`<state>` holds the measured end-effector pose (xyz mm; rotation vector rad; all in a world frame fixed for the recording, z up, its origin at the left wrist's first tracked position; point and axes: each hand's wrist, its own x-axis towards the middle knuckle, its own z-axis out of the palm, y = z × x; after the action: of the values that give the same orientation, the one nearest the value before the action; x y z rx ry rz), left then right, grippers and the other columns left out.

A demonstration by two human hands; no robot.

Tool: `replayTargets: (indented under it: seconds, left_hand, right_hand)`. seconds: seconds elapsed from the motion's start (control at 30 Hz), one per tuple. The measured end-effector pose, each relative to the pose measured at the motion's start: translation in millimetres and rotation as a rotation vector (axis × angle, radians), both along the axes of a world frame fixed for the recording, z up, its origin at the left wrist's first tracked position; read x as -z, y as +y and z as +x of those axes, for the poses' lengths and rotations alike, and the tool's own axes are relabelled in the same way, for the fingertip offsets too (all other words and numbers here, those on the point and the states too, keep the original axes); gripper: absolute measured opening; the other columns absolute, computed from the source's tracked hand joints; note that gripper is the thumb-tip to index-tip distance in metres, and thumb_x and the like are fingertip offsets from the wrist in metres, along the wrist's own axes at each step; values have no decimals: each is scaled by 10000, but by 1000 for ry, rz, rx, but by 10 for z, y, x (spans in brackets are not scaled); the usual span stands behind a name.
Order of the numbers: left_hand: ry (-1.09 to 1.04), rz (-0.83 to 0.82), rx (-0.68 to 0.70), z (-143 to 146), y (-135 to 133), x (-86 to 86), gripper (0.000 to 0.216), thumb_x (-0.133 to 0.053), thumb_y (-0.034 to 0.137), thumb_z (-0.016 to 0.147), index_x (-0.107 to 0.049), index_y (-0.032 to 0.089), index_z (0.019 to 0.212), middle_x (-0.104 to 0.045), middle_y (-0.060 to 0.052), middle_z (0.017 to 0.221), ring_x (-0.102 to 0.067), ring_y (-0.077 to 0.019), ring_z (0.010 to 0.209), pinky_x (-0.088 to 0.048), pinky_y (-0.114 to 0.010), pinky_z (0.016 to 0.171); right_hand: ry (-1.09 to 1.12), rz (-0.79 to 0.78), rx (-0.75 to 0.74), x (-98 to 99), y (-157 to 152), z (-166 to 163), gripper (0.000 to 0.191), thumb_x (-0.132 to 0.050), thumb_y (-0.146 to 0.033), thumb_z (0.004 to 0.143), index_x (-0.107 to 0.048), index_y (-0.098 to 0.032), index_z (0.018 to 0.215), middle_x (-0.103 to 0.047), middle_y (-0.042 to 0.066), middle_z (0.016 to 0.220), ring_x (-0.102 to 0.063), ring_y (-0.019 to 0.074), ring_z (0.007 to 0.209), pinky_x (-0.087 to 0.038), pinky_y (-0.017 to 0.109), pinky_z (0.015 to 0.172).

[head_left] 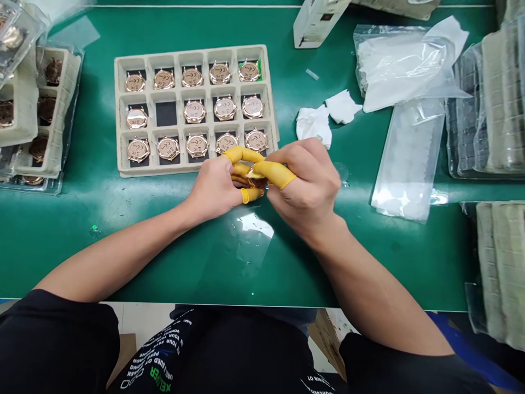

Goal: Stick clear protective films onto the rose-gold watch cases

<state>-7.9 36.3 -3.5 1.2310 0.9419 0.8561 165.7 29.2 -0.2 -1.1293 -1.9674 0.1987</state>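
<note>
Yellow finger cots cover several fingers of my left hand (223,183), which is closed around a rose-gold watch case (258,182). My right hand (305,178), also with a yellow cot, is pinched against the top of that case. Whether the right fingers hold something small there, I cannot make out. Just beyond my hands lies a beige compartment tray (148,168) with rose-gold watch cases such as this one (168,148), backs up with printed markings. One compartment (166,114) in the middle row shows only its black bottom.
Stacked trays of watch cases (61,137) stand at the left. Crumpled white wipes (314,125), a plastic bag of white sheets (394,65) and clear plastic sleeves (410,158) lie to the right. A white box (318,22) stands at the back; more trays (500,262) line the right edge.
</note>
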Motion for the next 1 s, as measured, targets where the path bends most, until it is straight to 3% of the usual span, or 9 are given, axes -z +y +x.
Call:
replayTargets:
  seconds: [0.13, 0.27, 0.37, 0.5, 0.6, 0.77, 1.0]
  left_hand:
    - [-2, -6, -7, -7, -4, -1, 549, -887, 109, 629, -682, 175, 1135, -807, -8, 883, -806, -175, 833, -644, -257, 772]
    - [17, -31, -24, 4, -9, -37, 568, -903, 125, 613, -686, 166, 1137, -807, -16, 878, -801, -167, 819, -655, -270, 781]
    - [11, -40, -19, 7, -8, -46, 567, -903, 125, 614, -688, 168, 1136, -805, -12, 878, -802, -165, 818, -653, -267, 782]
    - [-46, -38, 2, -6, -5, -12, 569, -899, 121, 630, -683, 181, 1153, -803, 0, 880, -800, -153, 805, -647, -246, 774]
    - [-61, -33, 11, -14, 0, 13, 572, -897, 109, 637, -680, 183, 1161, -808, -4, 891, -802, -153, 820, -642, -234, 772]
    - [-61, -55, 37, -10, 4, 12, 587, -916, 122, 629, -679, 172, 1164, -799, 0, 853, -791, -145, 785, -637, -228, 752]
    - [-79, -29, 11, -4, -27, 37, 542, -900, 127, 651, -692, 176, 1150, -799, -3, 837, -793, -155, 774, -640, -247, 741]
  right_hand:
    - [92, 41, 75, -50, 46, 19, 125, -606, -238, 975, -691, -283, 895, -652, 55, 843, -629, 225, 798, -564, 435, 696]
    - [256, -60, 83, -134, 108, 305, 92, -653, -338, 983, -648, -272, 920, -590, 13, 828, -573, 167, 705, -501, 373, 662]
    - [101, -76, -11, -170, 79, 437, 78, -686, -328, 934, -650, -259, 931, -585, 15, 806, -555, 171, 688, -470, 361, 637]
    - [-37, -40, -181, -129, 24, 328, 39, -667, -227, 872, -637, -246, 856, -587, 29, 763, -555, 179, 674, -448, 338, 576]
    - [-13, 36, -161, -41, 36, 215, 64, -671, -228, 863, -611, -247, 852, -579, 31, 767, -543, 172, 657, -450, 328, 555]
    - [28, 39, -21, 55, 49, 214, 35, -658, -268, 908, -660, -245, 934, -594, 56, 788, -592, 198, 695, -516, 355, 611]
    - [54, 37, -218, 86, 17, 308, 210, -663, -137, 803, -728, -300, 919, -626, 3, 799, -779, 247, 938, -584, 345, 685]
